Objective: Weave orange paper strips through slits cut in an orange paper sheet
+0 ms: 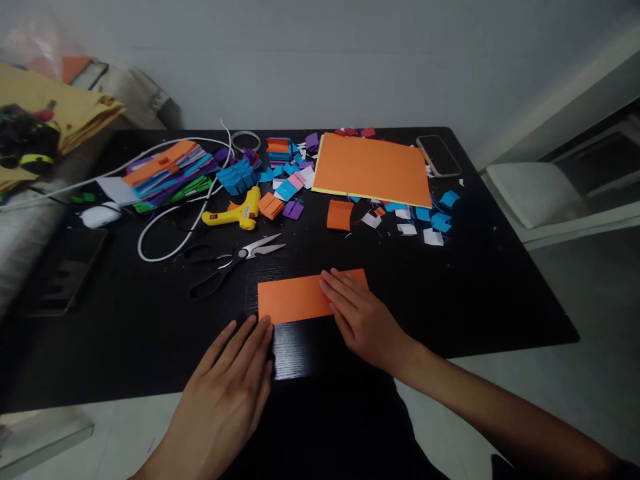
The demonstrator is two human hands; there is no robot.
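A strip of orange paper [293, 300] lies flat on the black table near its front edge. My left hand [233, 373] rests palm down, its fingertips touching the strip's lower left corner. Flat across the right part of the strip lies my right hand [363, 320], fingers stretched out and covering some of it. Both hands are open and grip nothing. Just beyond the strip, to the left, black-handled scissors [240, 257] lie with their blades apart. A yellow glue gun [235, 212] lies behind them.
Large orange sheets [373, 167] lie at the back, with a yellow edge beneath. Around them are small cut papers [440, 220]. Bundled coloured strips [173, 170] and a white cable [145, 233] fill the left back. Phones lie at the back right [439, 157] and left [65, 270].
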